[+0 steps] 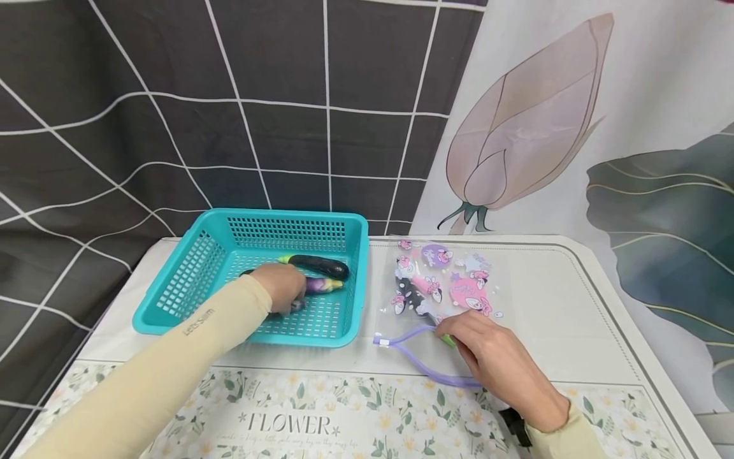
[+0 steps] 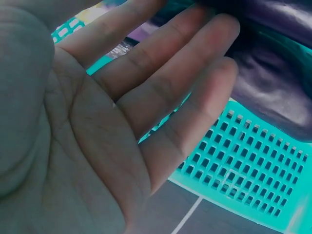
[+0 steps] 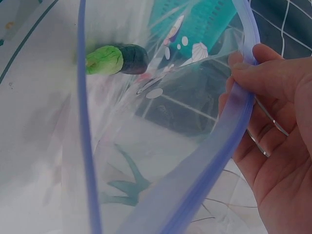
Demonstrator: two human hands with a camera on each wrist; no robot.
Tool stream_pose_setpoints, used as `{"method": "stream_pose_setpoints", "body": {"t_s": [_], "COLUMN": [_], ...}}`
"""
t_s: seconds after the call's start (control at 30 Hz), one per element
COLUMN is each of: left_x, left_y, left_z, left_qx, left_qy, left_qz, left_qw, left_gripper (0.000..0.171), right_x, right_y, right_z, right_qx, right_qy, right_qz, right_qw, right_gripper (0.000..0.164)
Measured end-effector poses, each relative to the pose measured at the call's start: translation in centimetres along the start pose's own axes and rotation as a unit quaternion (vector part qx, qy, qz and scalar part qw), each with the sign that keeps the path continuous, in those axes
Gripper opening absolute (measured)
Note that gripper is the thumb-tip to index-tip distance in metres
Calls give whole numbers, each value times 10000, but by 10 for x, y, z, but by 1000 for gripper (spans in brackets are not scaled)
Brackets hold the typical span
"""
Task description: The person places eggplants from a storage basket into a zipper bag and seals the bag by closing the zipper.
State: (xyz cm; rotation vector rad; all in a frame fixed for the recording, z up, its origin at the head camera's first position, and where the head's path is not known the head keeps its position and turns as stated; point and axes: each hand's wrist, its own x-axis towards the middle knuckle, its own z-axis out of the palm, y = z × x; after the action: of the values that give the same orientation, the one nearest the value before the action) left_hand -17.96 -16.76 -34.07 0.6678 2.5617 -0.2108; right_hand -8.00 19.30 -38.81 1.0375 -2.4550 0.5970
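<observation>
My left hand (image 1: 280, 287) reaches into a teal plastic basket (image 1: 364, 255). In the left wrist view its fingers (image 2: 161, 92) extend nearly straight, with their tips at dark purple eggplants (image 2: 273, 83). Beside the hand in the basket lie a black eggplant (image 1: 318, 265) with a green tip and a purple-and-yellow eggplant (image 1: 323, 285). My right hand (image 1: 499, 354) pinches the purple zip edge of a clear printed zip bag (image 3: 243, 105) between thumb and fingers, and the bag's mouth gapes. Inside the bag is a dark eggplant (image 3: 134, 59) with a green stem end.
The basket and the bag rest on a white table (image 1: 545, 287) covered at the front by a floral mat (image 1: 367, 408) printed "FLOWER". A dark gridded cloth (image 1: 275, 127) hangs behind the basket, and a white flower-print curtain (image 1: 533, 115) hangs at the right.
</observation>
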Motion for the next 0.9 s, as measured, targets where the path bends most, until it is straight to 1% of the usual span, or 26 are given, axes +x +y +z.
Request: {"method": "stream_pose_setpoints", "body": {"t_s": [0.17,0.23,0.37,0.6,0.73,0.9], "left_x": [5,7,11,16,16,14], "left_y": [1,1,-1,1,3,2], "left_z": [0,1,4,9,8,6], "left_qx": [140,200,297,536,631,672], "left_qy": [-173,-258,-358,-438,-460,-446], "left_qz": [-54,-92,-81,-133,-174,-224], "left_qw": [9997,9994,9989,9975,9968,9965], "left_gripper": [8,9,9,11,16,20], "right_x": [0,0,-1,-1,-1,-1], "right_y": [0,0,0,0,0,1], "right_z": [0,0,0,0,0,1], "right_qx": [10,28,28,-17,-23,-25], "right_qy": [7,-52,-94,-42,-59,-70], "right_qz": [22,71,115,65,64,57], "right_qw": [10000,10000,9999,10000,10000,10000], "right_gripper": [49,48,48,48,47,46]}}
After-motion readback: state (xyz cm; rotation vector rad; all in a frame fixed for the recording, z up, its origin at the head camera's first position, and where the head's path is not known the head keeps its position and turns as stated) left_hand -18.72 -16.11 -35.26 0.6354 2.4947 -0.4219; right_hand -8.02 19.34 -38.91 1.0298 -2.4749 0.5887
